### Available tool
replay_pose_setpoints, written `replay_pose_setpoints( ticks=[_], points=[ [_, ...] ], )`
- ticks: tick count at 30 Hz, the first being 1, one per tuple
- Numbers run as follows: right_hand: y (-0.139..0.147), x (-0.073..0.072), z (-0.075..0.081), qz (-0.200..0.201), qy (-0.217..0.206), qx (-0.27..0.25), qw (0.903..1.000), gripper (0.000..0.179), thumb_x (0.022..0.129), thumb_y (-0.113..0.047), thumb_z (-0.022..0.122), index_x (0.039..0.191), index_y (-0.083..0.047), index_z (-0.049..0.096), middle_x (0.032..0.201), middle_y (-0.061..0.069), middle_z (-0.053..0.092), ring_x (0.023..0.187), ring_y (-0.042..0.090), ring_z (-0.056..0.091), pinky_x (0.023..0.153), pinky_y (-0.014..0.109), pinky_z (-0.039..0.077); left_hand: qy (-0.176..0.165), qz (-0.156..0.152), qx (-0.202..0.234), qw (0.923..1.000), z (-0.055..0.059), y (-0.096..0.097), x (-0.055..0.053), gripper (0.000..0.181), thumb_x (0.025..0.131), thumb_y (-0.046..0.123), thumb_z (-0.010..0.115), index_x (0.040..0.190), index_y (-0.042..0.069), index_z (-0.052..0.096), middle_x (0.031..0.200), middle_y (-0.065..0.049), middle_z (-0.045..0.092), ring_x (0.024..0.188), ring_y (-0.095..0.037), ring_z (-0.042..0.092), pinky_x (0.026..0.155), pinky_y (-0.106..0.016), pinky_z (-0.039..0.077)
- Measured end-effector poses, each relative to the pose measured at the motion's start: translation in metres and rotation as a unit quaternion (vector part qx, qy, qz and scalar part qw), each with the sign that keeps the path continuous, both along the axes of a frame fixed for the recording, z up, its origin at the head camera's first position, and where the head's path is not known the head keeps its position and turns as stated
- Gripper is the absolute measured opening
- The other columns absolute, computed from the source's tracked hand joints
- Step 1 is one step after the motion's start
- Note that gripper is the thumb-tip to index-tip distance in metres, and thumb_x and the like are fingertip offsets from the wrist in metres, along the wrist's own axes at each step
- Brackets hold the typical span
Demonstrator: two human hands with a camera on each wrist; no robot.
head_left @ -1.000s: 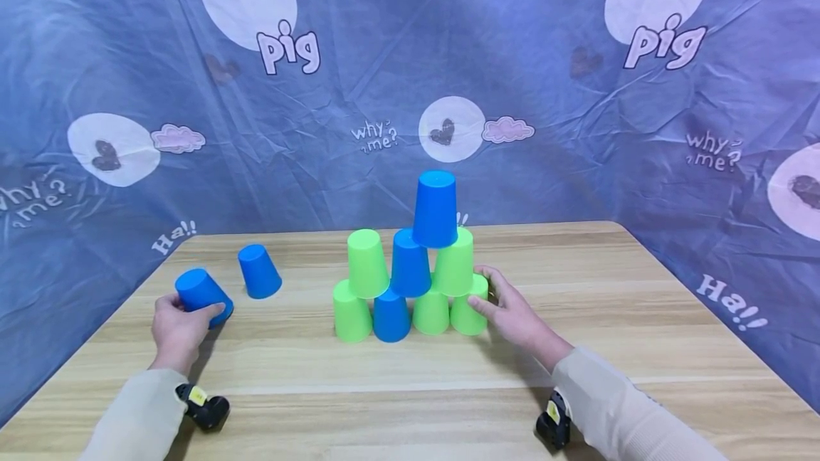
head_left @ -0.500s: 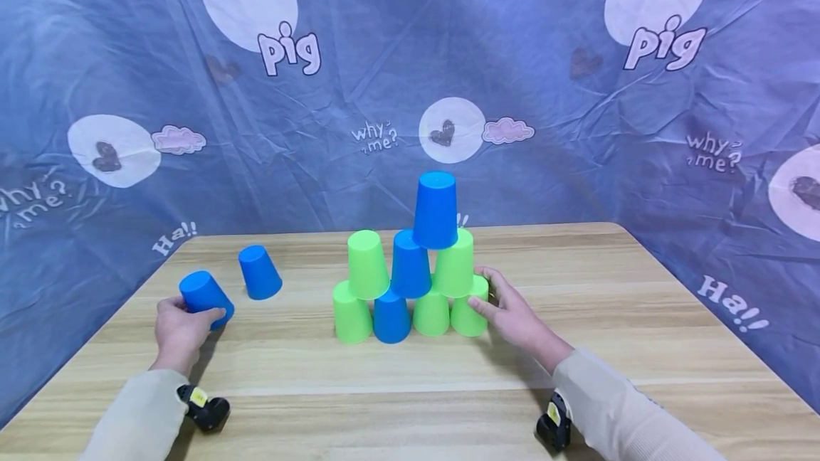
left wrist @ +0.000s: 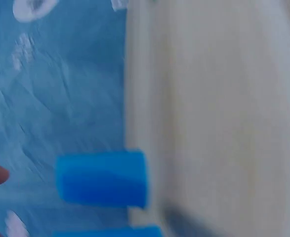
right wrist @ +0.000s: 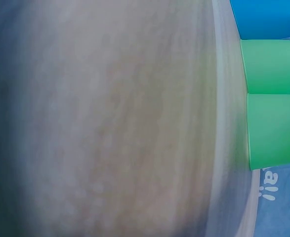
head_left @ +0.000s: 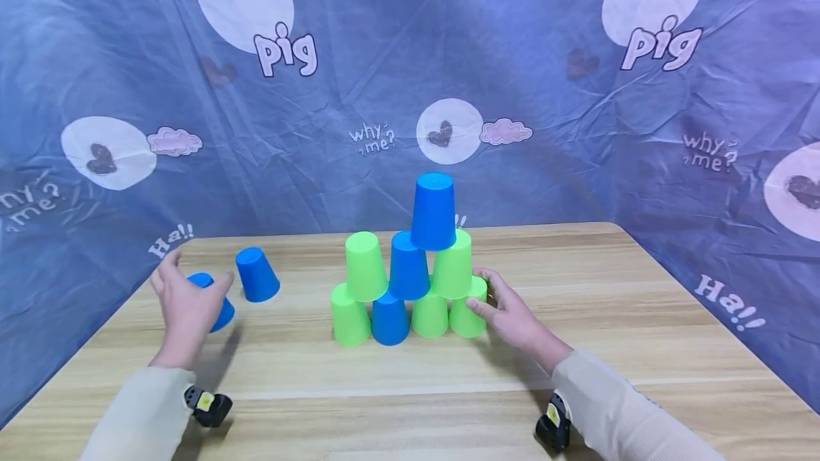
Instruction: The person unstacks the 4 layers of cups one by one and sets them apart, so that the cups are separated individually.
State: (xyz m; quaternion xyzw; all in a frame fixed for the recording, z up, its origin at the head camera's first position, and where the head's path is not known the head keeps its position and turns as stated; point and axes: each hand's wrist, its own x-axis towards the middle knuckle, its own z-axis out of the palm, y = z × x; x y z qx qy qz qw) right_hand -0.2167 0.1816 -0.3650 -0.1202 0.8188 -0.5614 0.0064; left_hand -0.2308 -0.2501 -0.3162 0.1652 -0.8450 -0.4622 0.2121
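Upside-down plastic cups form a stacked pyramid. Its bottom row has several cups, among them a blue cup [head_left: 390, 321] and, at the right end, a green cup [head_left: 468, 320]. My right hand [head_left: 509, 308] holds that end cup from the side, thumb in front and fingers behind. Three cups make the second row, green, blue [head_left: 408, 267], green, with one blue cup [head_left: 433, 212] on top at the right. At the left, my raised left hand [head_left: 188, 308] has its thumb and fingers spread, holding nothing. It partly hides a blue cup [head_left: 223, 318] standing on the table.
Another blue cup [head_left: 258, 274] stands upside down just behind and right of the left hand's cup. The wooden table [head_left: 359, 404] ends at a blue printed cloth [head_left: 333, 183] behind and at both sides. Wrist cameras [head_left: 208, 405] sit on both sleeves.
My left hand has let go of the blue cup and risen, its fingers spreading. The cup, tilted before, now stands upright on the table. My right hand and the pyramid stay put.
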Motion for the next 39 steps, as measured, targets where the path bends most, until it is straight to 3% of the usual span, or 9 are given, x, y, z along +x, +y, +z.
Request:
replay_pose_setpoints(
  ticks=[3, 6, 13, 21, 27, 34, 36, 39],
  points=[
    [0.0, 0.0, 0.001, 0.0, 0.0, -0.001, 1.0, 0.052, 0.092, -0.008, 0.051, 0.139, -0.001, 0.028, 0.13, 0.02, 0.045, 0.123, 0.037, 0.043, 0.105, 0.049, 0.034, 0.06, -0.023, -0.008, 0.9979, 0.017, 0.021, 0.005, 0.078, 0.087, 0.025, 0.06, 0.147, 0.014, 0.013, 0.15, -0.011, 0.013, 0.137, -0.032, 0.018, 0.109, -0.055, 0.022],
    [0.0, 0.0, 0.001, 0.003, 0.001, -0.005, 1.0, 0.052, 0.092, -0.007, 0.05, 0.139, 0.0, 0.028, 0.13, 0.021, 0.045, 0.123, 0.037, 0.043, 0.105, 0.049, 0.033, 0.096, -0.056, -0.007, 0.9938, 0.03, 0.042, 0.01, 0.072, 0.088, 0.025, 0.06, 0.147, 0.014, 0.02, 0.15, -0.008, 0.019, 0.138, -0.027, 0.019, 0.111, -0.049, 0.021],
    [0.0, 0.0, 0.0, 0.002, 0.0, -0.004, 1.0, 0.052, 0.092, -0.007, 0.05, 0.139, -0.001, 0.028, 0.13, 0.021, 0.045, 0.124, 0.037, 0.043, 0.105, 0.049, 0.033, 0.168, -0.144, 0.008, 0.9752, 0.046, 0.075, 0.02, 0.064, 0.089, 0.014, 0.059, 0.144, 0.007, 0.027, 0.148, -0.01, 0.026, 0.137, -0.024, 0.024, 0.113, -0.033, 0.023],
    [-0.001, -0.001, -0.002, -0.002, -0.012, -0.011, 0.9999, 0.051, 0.092, -0.008, 0.051, 0.139, -0.003, 0.029, 0.129, 0.019, 0.046, 0.123, 0.035, 0.043, 0.105, 0.049, 0.033, 0.201, -0.22, 0.041, 0.9536, 0.057, 0.103, 0.02, 0.06, 0.088, 0.008, 0.059, 0.142, 0.005, 0.032, 0.147, -0.008, 0.032, 0.136, -0.018, 0.029, 0.111, -0.03, 0.026],
    [-0.001, -0.001, -0.002, 0.002, -0.01, -0.008, 0.9999, 0.052, 0.092, -0.008, 0.05, 0.139, -0.003, 0.028, 0.129, 0.019, 0.046, 0.124, 0.036, 0.043, 0.106, 0.05, 0.032, 0.195, -0.277, 0.054, 0.9395, 0.061, 0.124, 0.019, 0.061, 0.088, 0.006, 0.059, 0.142, 0.004, 0.031, 0.147, -0.009, 0.033, 0.135, -0.017, 0.032, 0.11, -0.026, 0.029],
    [-0.001, 0.0, -0.001, 0.002, -0.009, -0.01, 0.9999, 0.051, 0.093, -0.007, 0.05, 0.138, -0.002, 0.028, 0.13, 0.02, 0.045, 0.124, 0.036, 0.042, 0.106, 0.05, 0.031, 0.216, -0.345, 0.102, 0.9079, 0.059, 0.152, 0.014, 0.067, 0.086, 0.002, 0.061, 0.144, 0.005, 0.027, 0.146, -0.011, 0.034, 0.133, -0.019, 0.036, 0.107, -0.026, 0.032],
    [-0.001, 0.0, -0.001, 0.003, -0.006, -0.011, 0.9999, 0.051, 0.093, -0.007, 0.05, 0.138, -0.001, 0.028, 0.13, 0.021, 0.045, 0.125, 0.037, 0.041, 0.107, 0.051, 0.03, 0.217, -0.355, 0.101, 0.9036, 0.058, 0.159, 0.013, 0.065, 0.086, 0.002, 0.061, 0.143, 0.004, 0.029, 0.145, -0.012, 0.035, 0.133, -0.021, 0.037, 0.107, -0.027, 0.034],
    [0.0, 0.0, -0.002, 0.0, -0.007, -0.012, 0.9999, 0.051, 0.093, -0.007, 0.05, 0.138, -0.002, 0.028, 0.13, 0.02, 0.045, 0.124, 0.036, 0.042, 0.106, 0.05, 0.031, 0.201, -0.364, 0.089, 0.9053, 0.059, 0.17, 0.014, 0.061, 0.087, 0.009, 0.063, 0.141, 0.005, 0.034, 0.144, -0.01, 0.037, 0.132, -0.021, 0.037, 0.107, -0.031, 0.034]
  ],
)
